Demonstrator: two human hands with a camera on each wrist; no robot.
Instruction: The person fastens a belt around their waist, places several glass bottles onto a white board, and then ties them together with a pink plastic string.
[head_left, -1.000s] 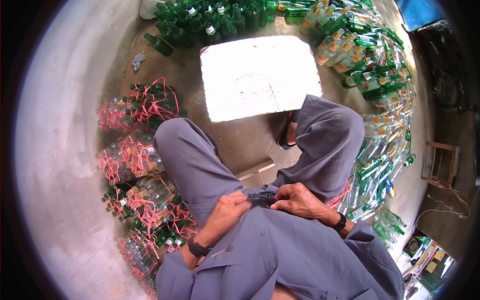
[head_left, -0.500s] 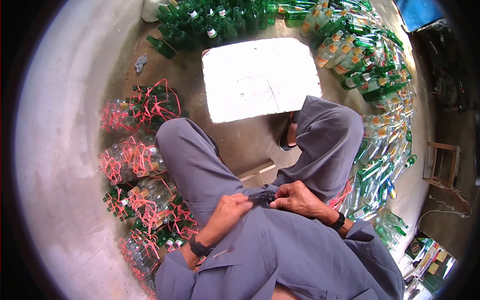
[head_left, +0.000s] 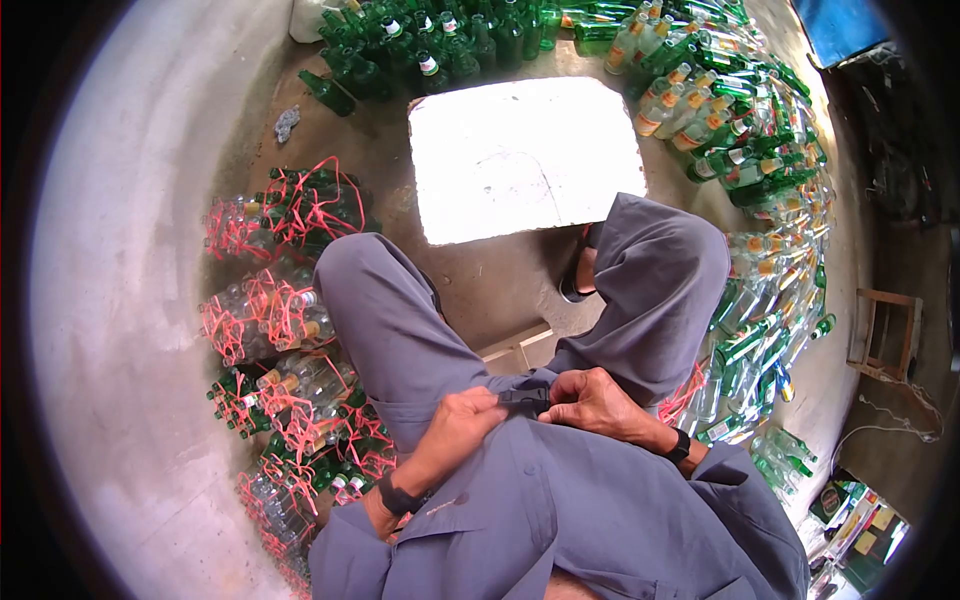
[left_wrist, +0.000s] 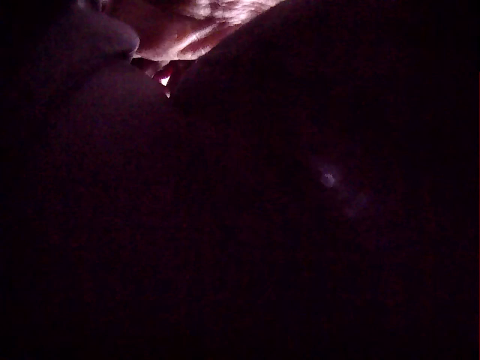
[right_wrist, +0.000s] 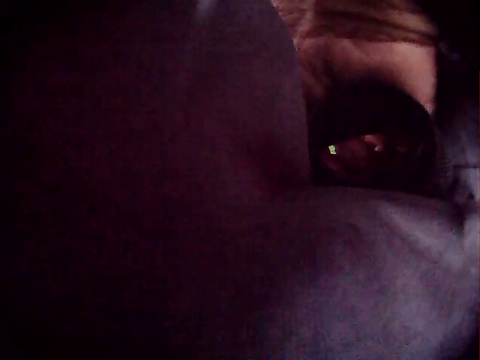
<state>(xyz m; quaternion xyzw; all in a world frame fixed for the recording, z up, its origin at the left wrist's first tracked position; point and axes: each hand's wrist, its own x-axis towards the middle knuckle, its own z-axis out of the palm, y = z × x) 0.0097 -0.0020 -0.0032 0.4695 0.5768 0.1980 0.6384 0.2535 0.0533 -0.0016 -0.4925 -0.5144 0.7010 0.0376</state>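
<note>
At the seated person's waist lies a black plastic buckle (head_left: 522, 399) on a dark strap, seen in the head view. The left hand (head_left: 460, 428) pinches its left end between thumb and fingers. From the other side, the right hand (head_left: 602, 408) grips the right end with thumb and curled fingers. Grey shirt cloth (head_left: 520, 470) sits just below both hands. In the left wrist view, nearly everything is dark apart from a strip of the left hand at the top. Grey cloth fills most of the right wrist view, with part of the right hand at upper right.
A white slab (head_left: 525, 160) stands beyond the knees. Bundles of bottles tied with pink string (head_left: 265, 315) line the left side. Loose green and clear bottles (head_left: 755, 330) pile up on the right, and green bottles (head_left: 400, 60) stand at the back. A wooden frame (head_left: 884, 333) is at far right.
The head view has shifted slightly, so the surroundings sit a little further right. Both hands stay at the buckle, with the left hand moved very slightly right.
</note>
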